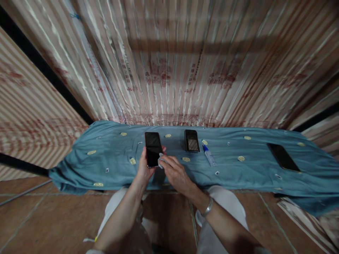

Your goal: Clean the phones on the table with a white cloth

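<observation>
A black smartphone (153,148) is held up over the blue cloth, its dark screen facing me. My left hand (144,167) is closed around its lower part, thumb along the left edge and fingertips showing at the right. With my right hand (174,173) I pinch a small grey-white cloth (160,160) against the phone's lower right edge. A metal bracelet (208,207) circles my right wrist. To the right of my hands lies a black device with a shiny panel (192,141). Beside that is a clear spray bottle with a blue top (209,156), lying down.
A blue patterned cloth (238,176) covers the long low surface before me. Another dark phone (283,157) lies toward its right end. Striped curtains (172,81) hang behind, with dark poles (50,68) at the sides. Brown tiles (31,218) form the floor.
</observation>
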Demonstrator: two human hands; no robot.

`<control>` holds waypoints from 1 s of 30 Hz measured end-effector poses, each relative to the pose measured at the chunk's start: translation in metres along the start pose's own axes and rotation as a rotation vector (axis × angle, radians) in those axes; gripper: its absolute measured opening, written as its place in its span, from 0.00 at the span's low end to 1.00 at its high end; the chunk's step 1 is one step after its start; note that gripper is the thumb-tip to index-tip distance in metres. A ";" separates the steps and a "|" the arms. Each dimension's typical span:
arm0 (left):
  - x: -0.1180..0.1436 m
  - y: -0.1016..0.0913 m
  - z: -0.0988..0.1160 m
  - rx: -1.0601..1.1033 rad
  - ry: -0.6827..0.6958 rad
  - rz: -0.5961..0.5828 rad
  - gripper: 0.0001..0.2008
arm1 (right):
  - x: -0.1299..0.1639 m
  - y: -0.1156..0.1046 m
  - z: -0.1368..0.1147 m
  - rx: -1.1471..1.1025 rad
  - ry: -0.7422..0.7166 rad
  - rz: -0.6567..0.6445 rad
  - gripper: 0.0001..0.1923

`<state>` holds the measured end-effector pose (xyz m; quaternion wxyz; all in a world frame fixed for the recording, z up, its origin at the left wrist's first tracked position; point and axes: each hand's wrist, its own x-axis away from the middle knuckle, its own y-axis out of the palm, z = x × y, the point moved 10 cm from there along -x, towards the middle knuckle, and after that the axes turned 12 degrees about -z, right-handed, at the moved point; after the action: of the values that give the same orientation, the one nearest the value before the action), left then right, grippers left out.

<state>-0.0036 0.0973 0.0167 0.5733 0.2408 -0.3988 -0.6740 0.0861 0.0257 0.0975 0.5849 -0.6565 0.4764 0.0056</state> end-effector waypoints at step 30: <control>0.028 0.021 -0.062 -0.135 -0.347 -0.059 0.29 | 0.010 -0.023 0.097 0.054 0.346 0.127 0.20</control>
<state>0.0508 0.0532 0.0026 0.4908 0.0937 -0.4383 -0.7471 0.1593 0.0908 0.0788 0.5099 -0.6006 0.6102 -0.0832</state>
